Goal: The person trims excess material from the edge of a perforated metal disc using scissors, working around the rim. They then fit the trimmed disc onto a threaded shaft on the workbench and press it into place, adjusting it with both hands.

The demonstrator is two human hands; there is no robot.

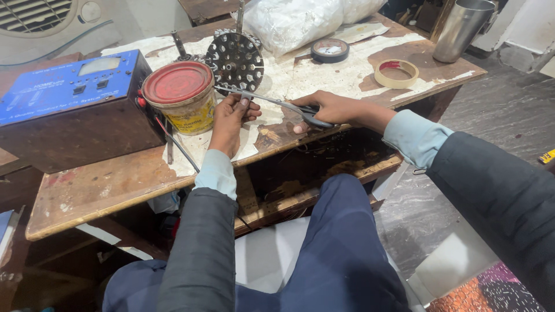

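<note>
Worn brown wooden counter (104, 185) with patchy off-white paper covering. Blue-faced, dark brown box-shaped meter (69, 110) with black switches. Round yellow tin with red lid (180, 95). Dark grey perforated metal disc (236, 60) dotted with pale holes. Grey-bladed, black-handled scissors (289, 107). Black roll of tape (330, 50); beige roll of tape (396, 73), red showing inside. Silver steel tumbler (461, 29). Translucent white plastic bag (295, 20). Sleeves: dark grey over light blue cuffs; trousers navy.
</note>
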